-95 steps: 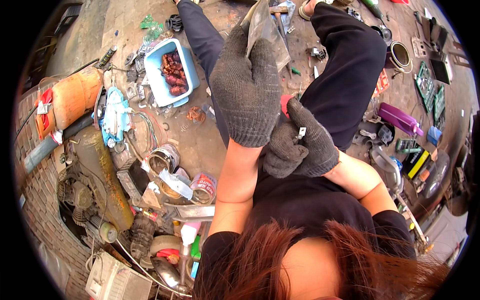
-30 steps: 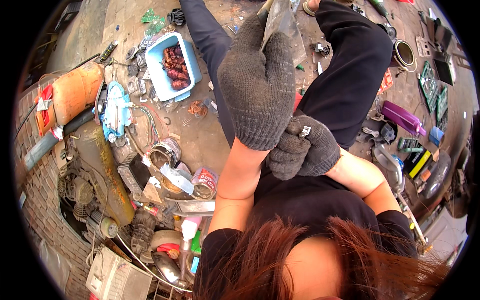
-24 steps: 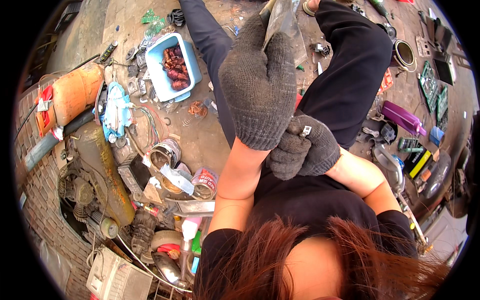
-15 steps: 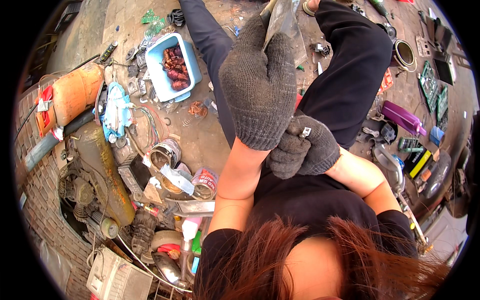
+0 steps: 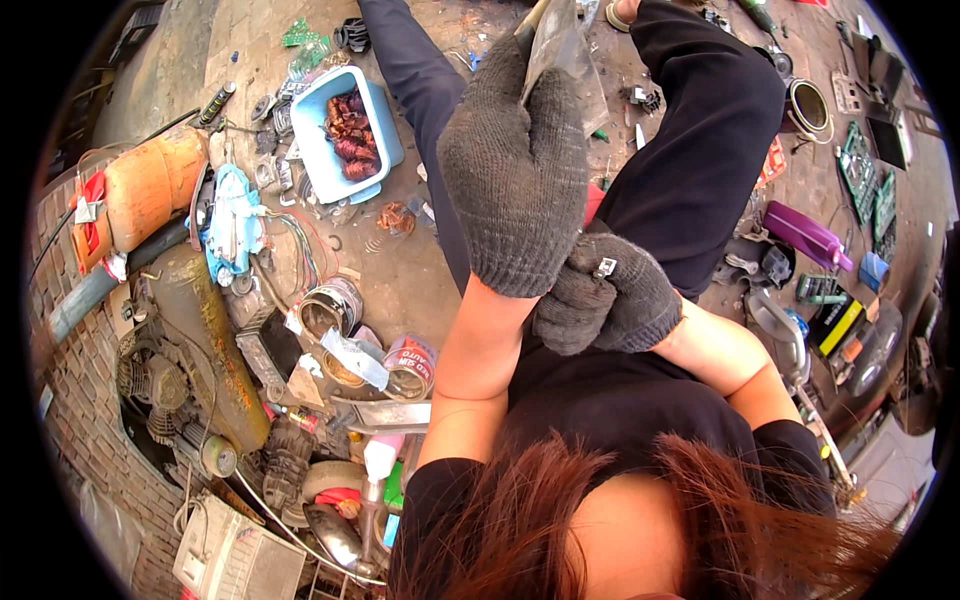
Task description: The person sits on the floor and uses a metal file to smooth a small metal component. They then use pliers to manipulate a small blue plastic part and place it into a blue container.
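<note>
Grips a flat, greyish, sheet-like piece [image 5: 553, 52] in the dark-grey-gloved left hand [image 5: 513, 180], nearly closed. Pinches a small silvery metal piece [image 5: 605, 267] in the likewise gloved right hand [image 5: 612, 297], curled fistlike just beside. Has a light-blue plastic tub [image 5: 387, 130] of reddish-brown coils [image 5: 354, 142] farther left on the floor [image 5: 398, 285].

The head-worn fisheye looks down from close above.

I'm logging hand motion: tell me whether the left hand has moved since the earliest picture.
Yes, slightly rightward: the left hand now sits farther from the light-blue tub.
</note>
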